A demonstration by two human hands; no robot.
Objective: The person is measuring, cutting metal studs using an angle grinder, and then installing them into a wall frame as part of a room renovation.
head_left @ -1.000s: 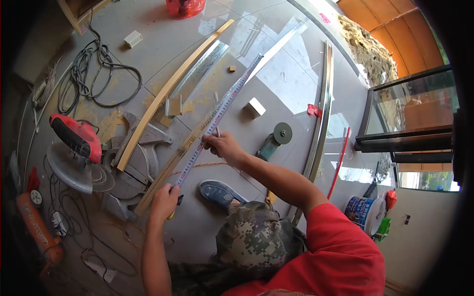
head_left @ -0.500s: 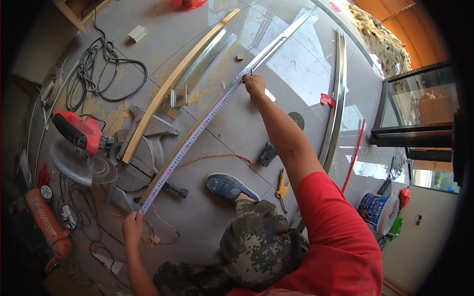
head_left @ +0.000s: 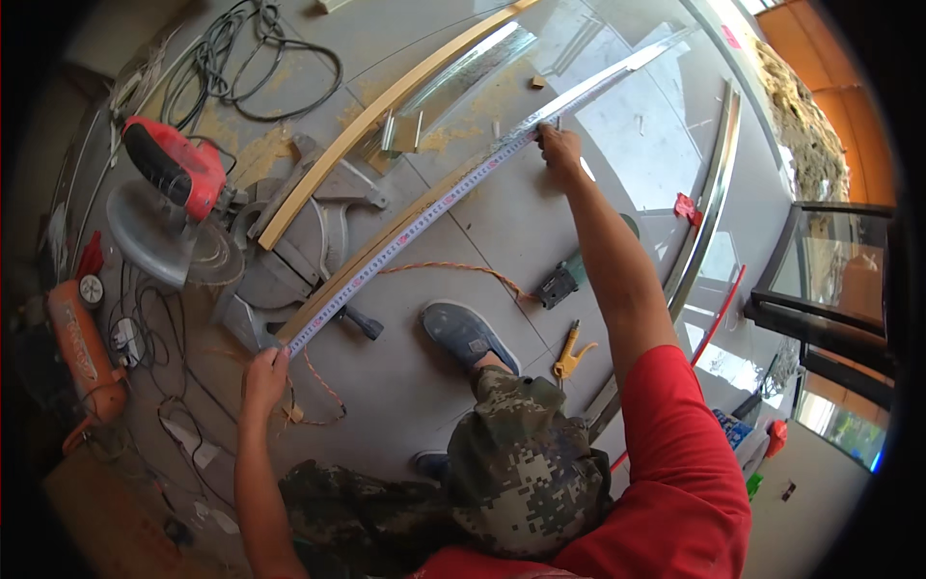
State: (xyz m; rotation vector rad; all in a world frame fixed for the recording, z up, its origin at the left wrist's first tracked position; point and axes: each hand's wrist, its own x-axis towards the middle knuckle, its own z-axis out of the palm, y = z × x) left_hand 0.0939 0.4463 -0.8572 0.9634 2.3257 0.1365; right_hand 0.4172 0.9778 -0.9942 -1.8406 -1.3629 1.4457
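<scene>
A long straight strip (head_left: 617, 73), shiny at its far part and brownish nearer me, slants across the floor with its near end at the saw base. Along its edge stretches a white tape measure (head_left: 424, 220). My left hand (head_left: 264, 382) pinches the tape at the strip's near end. Farther up, my right hand (head_left: 559, 154) is closed on the tape and the strip's edge; a small thin tip shows at its fingers, too small to name. The miter saw (head_left: 198, 183), with its red and black handle, stands left of the strip, and a wooden strip (head_left: 376, 114) lies across its base.
Black cable (head_left: 207, 72) coils at the far left. An orange cylindrical machine (head_left: 82, 352) stands near left. A green power tool (head_left: 564, 280) with a twisted cord and a yellow air blow gun (head_left: 574, 355) lie by my shoe (head_left: 468, 333). Metal profiles (head_left: 714, 193) lie at right.
My view has shifted, so the floor things sit differently in the picture. My right hand has slid a little along the tape; the left hand stays at the near end.
</scene>
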